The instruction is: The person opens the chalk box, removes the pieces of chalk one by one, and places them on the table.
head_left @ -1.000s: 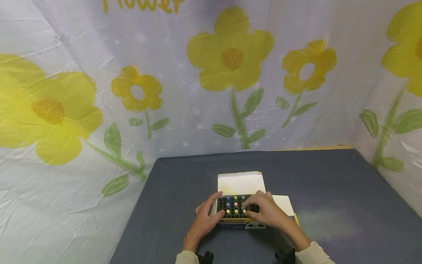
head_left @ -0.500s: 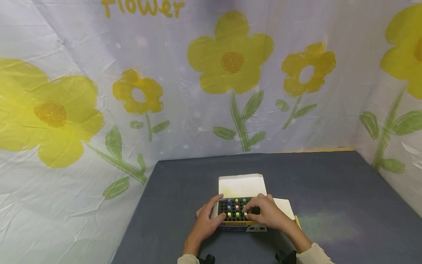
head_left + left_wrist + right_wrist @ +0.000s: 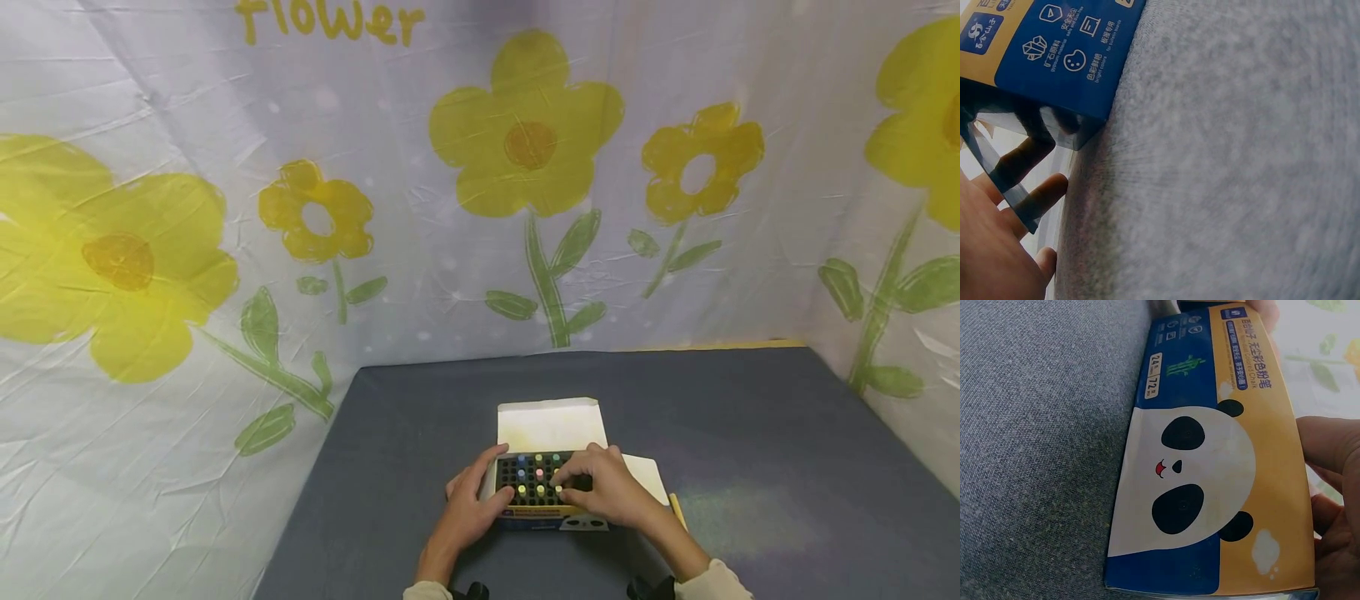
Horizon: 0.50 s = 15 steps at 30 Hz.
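An open chalk box [image 3: 532, 523] lies on the table, blue and yellow with a panda face printed on its front, as the right wrist view shows [image 3: 1191, 475]. Inside is a black holder with rows of holes, where several chalk sticks stand: blue, pink [image 3: 539, 474], green and yellow [image 3: 541, 490]. My left hand [image 3: 471, 504] grips the box's left end, thumb at the front corner and forefinger toward the back. My right hand [image 3: 603, 483] reaches over the right part of the holder, thumb and forefinger pinching a yellow chalk stick [image 3: 558, 490] that they partly hide.
The box's white lid [image 3: 551, 423] stands folded back behind it, and a white side flap [image 3: 647, 478] spreads out at the right. A thin yellow strip [image 3: 678, 510] lies beside the right wrist. Dark grey cloth covers the table [image 3: 420, 417]; a flower-printed curtain [image 3: 420, 292] hangs behind.
The whole scene has dropped slightly in the head view. Both hands keep almost the same places on the box, with only a tiny shift of the right fingers.
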Each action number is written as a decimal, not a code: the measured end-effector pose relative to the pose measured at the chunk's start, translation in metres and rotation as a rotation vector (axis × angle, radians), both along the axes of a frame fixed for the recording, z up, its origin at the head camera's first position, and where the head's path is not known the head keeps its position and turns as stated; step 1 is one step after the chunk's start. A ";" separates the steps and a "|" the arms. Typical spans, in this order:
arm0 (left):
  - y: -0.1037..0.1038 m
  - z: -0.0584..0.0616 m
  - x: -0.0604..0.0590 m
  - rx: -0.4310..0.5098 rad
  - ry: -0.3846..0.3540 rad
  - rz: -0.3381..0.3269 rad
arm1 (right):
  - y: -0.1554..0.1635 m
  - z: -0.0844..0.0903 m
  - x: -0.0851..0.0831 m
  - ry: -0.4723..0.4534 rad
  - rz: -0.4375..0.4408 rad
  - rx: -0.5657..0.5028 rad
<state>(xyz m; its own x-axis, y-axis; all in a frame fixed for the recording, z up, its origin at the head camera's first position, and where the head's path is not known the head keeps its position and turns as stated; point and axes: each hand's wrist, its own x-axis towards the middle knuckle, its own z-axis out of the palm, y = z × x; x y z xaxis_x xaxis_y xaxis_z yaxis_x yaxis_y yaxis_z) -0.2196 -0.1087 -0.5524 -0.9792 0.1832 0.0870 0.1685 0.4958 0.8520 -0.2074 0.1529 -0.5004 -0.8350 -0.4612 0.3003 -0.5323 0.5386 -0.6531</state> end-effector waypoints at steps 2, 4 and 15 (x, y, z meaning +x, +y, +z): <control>0.000 0.000 0.000 -0.004 0.003 0.001 | 0.000 -0.001 0.000 0.009 0.000 -0.002; 0.000 0.000 0.000 -0.006 0.007 -0.001 | 0.000 -0.002 0.000 0.016 0.001 -0.002; -0.001 -0.003 -0.001 -0.011 0.021 -0.010 | 0.000 -0.002 0.002 0.048 0.003 -0.022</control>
<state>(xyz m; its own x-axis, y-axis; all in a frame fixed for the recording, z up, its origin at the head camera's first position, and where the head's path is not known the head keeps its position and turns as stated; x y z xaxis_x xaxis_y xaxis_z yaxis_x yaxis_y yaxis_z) -0.2202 -0.1096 -0.5550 -0.9752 0.1944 0.1058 0.1917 0.5031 0.8427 -0.2050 0.1533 -0.5024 -0.8179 -0.4565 0.3501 -0.5650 0.5226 -0.6385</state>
